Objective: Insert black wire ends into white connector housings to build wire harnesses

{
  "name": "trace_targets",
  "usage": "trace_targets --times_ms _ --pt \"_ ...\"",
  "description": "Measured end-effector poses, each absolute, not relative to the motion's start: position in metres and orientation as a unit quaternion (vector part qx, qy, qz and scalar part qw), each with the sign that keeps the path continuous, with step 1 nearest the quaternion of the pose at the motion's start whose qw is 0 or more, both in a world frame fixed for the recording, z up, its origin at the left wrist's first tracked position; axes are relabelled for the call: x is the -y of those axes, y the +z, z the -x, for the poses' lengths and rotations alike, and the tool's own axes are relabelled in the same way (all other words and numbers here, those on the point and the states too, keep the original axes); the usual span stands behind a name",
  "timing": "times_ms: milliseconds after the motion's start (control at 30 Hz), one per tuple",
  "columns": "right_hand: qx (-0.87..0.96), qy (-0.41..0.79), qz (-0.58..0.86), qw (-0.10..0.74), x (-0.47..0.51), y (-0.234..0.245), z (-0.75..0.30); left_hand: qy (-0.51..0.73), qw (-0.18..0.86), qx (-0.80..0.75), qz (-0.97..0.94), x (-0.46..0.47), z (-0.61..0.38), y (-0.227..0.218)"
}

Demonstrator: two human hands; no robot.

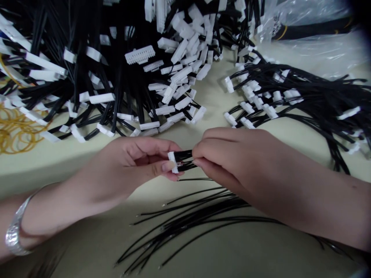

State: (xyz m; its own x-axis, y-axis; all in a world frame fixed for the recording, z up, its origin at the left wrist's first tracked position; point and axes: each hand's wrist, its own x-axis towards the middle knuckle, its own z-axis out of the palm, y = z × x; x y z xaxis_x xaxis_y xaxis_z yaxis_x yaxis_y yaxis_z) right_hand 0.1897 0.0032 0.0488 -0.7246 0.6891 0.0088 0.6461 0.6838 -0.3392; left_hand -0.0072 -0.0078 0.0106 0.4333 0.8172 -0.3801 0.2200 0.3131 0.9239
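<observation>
Between the thumb and fingers of my left hand (127, 164) is a white connector housing (173, 161), its row of slots facing left. Several black wires (185, 155) run from its right side toward my right hand (232, 154). The fingers of that hand are pinched on the wires just right of the housing, and the fingertips partly cover them. One metal terminal shows close to the housing. Below both hands a loose bundle of black wires (199, 212) with small metal ends lies on the table (232, 255), passing under my right forearm.
A large heap of black wire harnesses (116, 77) with white connectors fills the back left. Another pile of harnesses (295, 92) lies at the right. Yellow rubber bands (17, 131) sit at the far left, and a clear plastic bag (313, 50) at the back right.
</observation>
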Motion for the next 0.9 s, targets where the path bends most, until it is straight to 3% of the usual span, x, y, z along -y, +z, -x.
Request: trace_targets --times_ms 267,500,700,900 --pt "0.943 0.082 0.318 0.049 -0.002 0.047 -0.186 0.227 0.646 -0.489 -0.54 0.006 0.007 0.01" --pt "0.918 0.135 0.373 -0.008 -0.004 0.046 -0.183 0.234 0.646 -0.477 -0.548 0.01 0.009 0.008" --pt "0.91 0.163 0.376 0.057 -0.001 0.037 -0.183 0.238 0.651 -0.478 -0.539 0.01 0.007 0.009" --pt "0.882 0.206 0.423 0.034 -0.001 0.031 -0.181 0.241 0.656 -0.498 -0.513 0.01 0.004 0.013"
